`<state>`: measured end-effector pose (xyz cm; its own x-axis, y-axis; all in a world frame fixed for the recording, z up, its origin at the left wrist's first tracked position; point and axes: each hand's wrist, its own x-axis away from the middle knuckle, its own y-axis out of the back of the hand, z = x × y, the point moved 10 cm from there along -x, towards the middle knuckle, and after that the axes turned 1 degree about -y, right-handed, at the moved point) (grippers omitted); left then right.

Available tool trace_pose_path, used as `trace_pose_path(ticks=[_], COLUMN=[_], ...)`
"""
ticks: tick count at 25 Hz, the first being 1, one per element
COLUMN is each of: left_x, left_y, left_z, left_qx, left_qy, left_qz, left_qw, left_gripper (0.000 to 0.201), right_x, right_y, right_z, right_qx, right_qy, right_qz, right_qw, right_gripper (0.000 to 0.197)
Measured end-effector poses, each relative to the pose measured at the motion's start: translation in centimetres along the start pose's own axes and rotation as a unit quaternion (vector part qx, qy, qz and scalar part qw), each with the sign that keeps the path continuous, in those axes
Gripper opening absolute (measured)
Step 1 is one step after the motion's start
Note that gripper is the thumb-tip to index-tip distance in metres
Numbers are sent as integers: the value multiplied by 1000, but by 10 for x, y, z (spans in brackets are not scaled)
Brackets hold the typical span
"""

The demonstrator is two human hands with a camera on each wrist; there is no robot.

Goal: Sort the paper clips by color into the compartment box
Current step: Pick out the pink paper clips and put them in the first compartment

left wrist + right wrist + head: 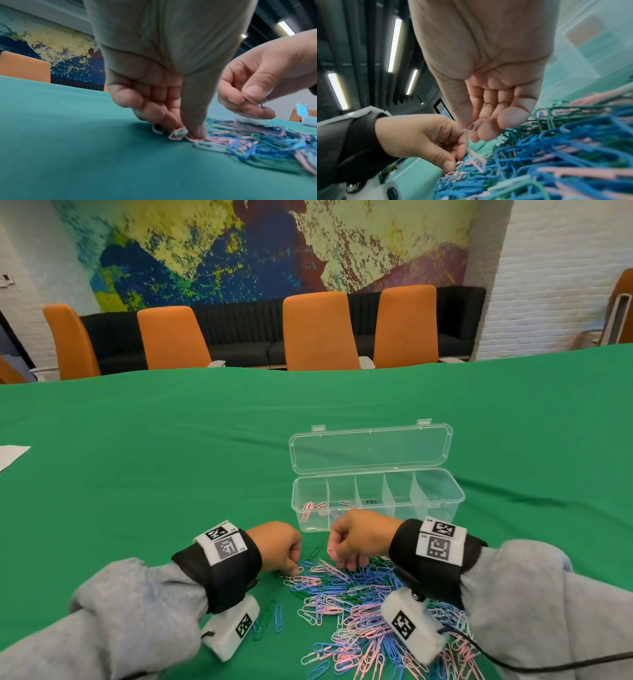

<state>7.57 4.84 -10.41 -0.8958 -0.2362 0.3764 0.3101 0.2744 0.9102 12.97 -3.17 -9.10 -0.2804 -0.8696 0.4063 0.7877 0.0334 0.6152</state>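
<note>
A heap of pink, blue, green and white paper clips [359,604] lies on the green cloth in front of me. Behind it stands the clear compartment box [442,501] with its lid folded back. Several pink clips [313,506] lie in its leftmost compartment and one clip [346,503] in the second. My left hand [292,568] is down at the heap's left edge, thumb and curled fingers pinching a pink clip [193,137]. My right hand [337,556] hovers just above the heap and pinches a pale pink clip [472,127] between thumb and forefinger.
A lone green clip [314,553] lies between the hands, and a few stray green and blue clips [270,618] lie by my left wrist. A white sheet [12,457] sits at the table's left edge. Orange chairs [318,330] line the far side.
</note>
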Motion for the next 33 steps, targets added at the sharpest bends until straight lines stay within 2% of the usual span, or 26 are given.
trace_pose_path(ticks=[4,9,12,14,16,19,23,24,25,26,27,28,29,30,33], left_x=[4,11,14,14,15,18,21,21,21,20,20,19,18,19,15], left_y=[-2,0,5,8,5,-2,1,1,-1,-2,-2,-1,0,0,-9], left_z=[-5,-4,2,12,22,24,11,8,8,8,9,9,5,-1,0], left_qx=[-5,-1,52,127,262,469,606,616,591,516,389,240,110,28,-52], left_qy=[-13,-23,-21,-15,-2,1,-51,-48,-37,-25,-14,-9,-17,-25,-13], left_qz=[-11,-18,-25,-39,-43,-43,8,27,36,35,31,21,10,6,19], left_qw=[1000,1000,998,991,964,882,794,786,805,856,921,970,994,999,998], left_gripper=[16,18,11,19,19,20,29,26,21,19,19,18,14,9,14], right_x=[12,18,18,17,16,13,17,19,22,24,26,28,30,32,36], right_y=[5,12,11,7,-2,-14,-13,-12,-11,-11,-12,-13,-14,-13,-13], right_z=[-15,-22,-24,-26,-27,-21,-15,-15,-16,-18,-19,-21,-22,-24,-27], right_qx=[-96,-197,-295,-369,-440,-500,-504,-502,-500,-499,-497,-495,-494,-494,-503], right_qy=[-6,-8,-10,-29,-52,-67,-62,-60,-60,-61,-63,-65,-67,-68,-64], right_qz=[2,3,6,3,10,33,33,30,28,26,26,26,26,25,20], right_qw=[995,980,955,929,897,863,861,862,863,864,865,866,867,866,862], right_gripper=[14,16,19,19,20,35,44,44,44,44,44,44,44,44,45])
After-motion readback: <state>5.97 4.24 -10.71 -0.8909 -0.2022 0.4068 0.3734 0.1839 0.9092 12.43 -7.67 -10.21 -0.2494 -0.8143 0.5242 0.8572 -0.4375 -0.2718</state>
